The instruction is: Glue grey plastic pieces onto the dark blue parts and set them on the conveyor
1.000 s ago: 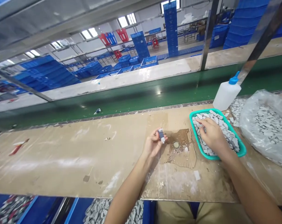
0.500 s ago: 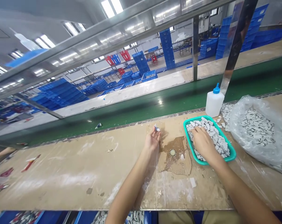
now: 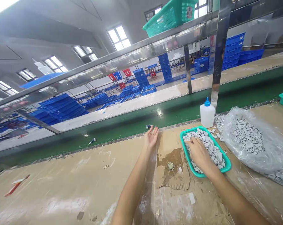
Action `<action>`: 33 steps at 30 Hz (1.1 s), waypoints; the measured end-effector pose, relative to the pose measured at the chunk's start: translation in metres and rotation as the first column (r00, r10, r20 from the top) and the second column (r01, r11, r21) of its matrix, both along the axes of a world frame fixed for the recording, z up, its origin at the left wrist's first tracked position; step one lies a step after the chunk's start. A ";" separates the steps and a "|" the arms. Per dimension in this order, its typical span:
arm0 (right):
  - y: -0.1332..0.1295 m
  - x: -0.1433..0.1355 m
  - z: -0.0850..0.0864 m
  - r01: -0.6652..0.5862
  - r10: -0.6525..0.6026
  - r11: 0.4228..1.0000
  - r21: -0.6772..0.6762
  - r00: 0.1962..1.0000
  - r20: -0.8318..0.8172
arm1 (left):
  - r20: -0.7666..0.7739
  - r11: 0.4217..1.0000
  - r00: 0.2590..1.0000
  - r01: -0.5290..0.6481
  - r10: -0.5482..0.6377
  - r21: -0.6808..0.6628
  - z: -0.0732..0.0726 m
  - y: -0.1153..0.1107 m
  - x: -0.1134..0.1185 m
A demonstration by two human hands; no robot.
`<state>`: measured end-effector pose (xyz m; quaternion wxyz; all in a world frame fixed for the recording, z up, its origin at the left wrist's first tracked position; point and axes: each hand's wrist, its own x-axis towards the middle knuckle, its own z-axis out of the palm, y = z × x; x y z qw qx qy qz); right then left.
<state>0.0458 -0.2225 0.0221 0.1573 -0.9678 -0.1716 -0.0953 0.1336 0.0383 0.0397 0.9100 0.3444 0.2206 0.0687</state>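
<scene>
My left hand point(image 3: 151, 137) is at the green belt's near edge, palm up, its fingers stretched and apart. Just past its fingertips, a small dark-and-white part point(image 3: 149, 127) lies on the green conveyor belt point(image 3: 122, 129). My right hand point(image 3: 199, 153) reaches into a teal plastic basket point(image 3: 194, 173) heaped with small light-grey pieces point(image 3: 211, 147). Its fingers are bent together, tips down among the pieces; whatever they pinch is hidden. Between the hands, a damp-stained cardboard piece point(image 3: 179, 179) bears a small round disc point(image 3: 170, 166).
A white bottle with a blue cap point(image 3: 207, 115) stands behind the basket. To the right lies a clear plastic bag of grey pieces point(image 3: 251, 140). Another dark-and-white part point(image 3: 92, 141) rests on the belt. A red-and-white tool point(image 3: 17, 185) lies at left. A metal rail point(image 3: 132, 51) crosses above.
My left hand has let go of the small part, which now lies on the belt, and its fingers have opened. My right hand stays in the basket. The camera view has tilted up.
</scene>
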 end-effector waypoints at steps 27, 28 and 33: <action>0.024 -0.004 0.014 -0.022 0.221 0.665 0.747 0.960 -0.169 | 0.262 0.729 0.944 -0.036 -0.200 0.684 -0.032 -0.021 -0.086; 0.028 -0.004 0.016 0.014 0.250 0.633 0.774 0.943 -0.221 | 0.263 0.755 0.925 0.038 -0.274 0.654 -0.028 -0.026 -0.090; 0.041 -0.003 0.021 0.107 0.328 0.464 0.879 0.901 -0.283 | 0.237 0.824 0.851 0.324 -0.468 0.465 -0.026 -0.046 -0.103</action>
